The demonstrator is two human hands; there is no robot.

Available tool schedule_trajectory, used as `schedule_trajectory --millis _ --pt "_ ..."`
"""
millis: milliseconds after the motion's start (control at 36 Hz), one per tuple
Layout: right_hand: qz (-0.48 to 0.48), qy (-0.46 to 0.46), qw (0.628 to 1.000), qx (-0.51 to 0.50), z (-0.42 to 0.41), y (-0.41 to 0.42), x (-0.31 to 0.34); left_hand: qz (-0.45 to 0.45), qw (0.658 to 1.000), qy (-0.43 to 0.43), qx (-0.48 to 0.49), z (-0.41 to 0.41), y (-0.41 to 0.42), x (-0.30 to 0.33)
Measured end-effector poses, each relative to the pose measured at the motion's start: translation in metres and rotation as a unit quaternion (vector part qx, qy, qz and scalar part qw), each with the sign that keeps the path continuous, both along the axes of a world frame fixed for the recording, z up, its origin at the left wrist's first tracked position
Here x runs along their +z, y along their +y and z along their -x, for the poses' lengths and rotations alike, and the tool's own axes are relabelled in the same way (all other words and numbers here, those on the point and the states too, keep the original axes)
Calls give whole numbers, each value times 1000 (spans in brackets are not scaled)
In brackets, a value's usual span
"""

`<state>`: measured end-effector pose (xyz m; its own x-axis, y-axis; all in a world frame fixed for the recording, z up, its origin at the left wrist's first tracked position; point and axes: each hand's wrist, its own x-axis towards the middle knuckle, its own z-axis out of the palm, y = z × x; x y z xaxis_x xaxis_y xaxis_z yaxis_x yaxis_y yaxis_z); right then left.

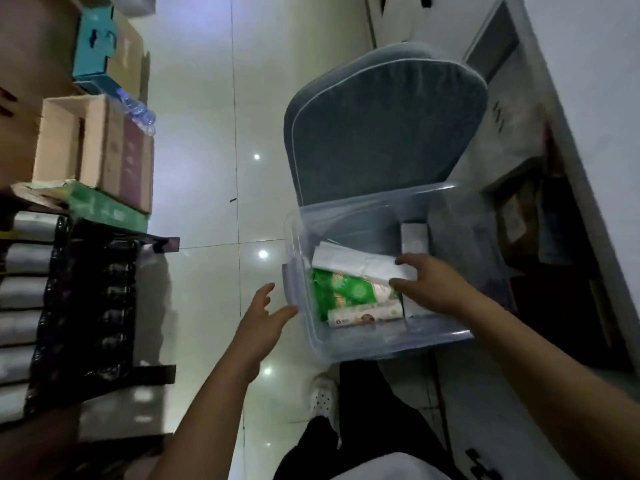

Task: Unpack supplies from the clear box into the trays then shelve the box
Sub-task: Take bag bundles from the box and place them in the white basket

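The right hand [429, 284] pinches a flat white packet [360, 263], likely light and floppy, best held by its edge, over a green pack [346, 292] inside the clear box [349, 348] on the chair [381, 133], while the left hand [259, 323] hovers open beside the box's left wall.

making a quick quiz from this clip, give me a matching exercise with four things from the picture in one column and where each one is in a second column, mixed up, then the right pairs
Things
1. green packet
2. white flat pack
3. teal carton
4. left hand

Places
A. on top of the cardboard boxes at upper left
B. outside the clear box, by its left wall
C. inside the clear box, under the white flat pack
D. inside the clear box, pinched by the right hand

Pairs: 1-C, 2-D, 3-A, 4-B
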<state>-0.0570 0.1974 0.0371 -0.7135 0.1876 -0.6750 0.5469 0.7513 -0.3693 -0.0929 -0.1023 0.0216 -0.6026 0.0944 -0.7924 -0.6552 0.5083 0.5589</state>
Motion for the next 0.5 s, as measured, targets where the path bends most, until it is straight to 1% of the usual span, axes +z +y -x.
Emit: schedule_trajectory --millis 111,194,250,306,389,444,500 --pt "11 -118 992 42 65 14 -98 -11 995 -68 74 15 28 -43" --pt "16 -166 985 47 96 21 -159 -16 987 -103 126 17 45 -66" --pt "17 -183 982 43 113 22 -193 -3 983 -103 153 16 52 -74" --pt "17 -191 981 40 124 21 -220 15 982 -92 167 15 56 -78" --pt "25 -225 973 47 135 18 -253 42 983 -78 161 16 53 -79" --pt "39 -252 966 44 138 18 -270 42 980 -85 173 19 51 -80" --pt "29 -270 960 66 137 18 -284 34 977 -96 189 23 50 -80"
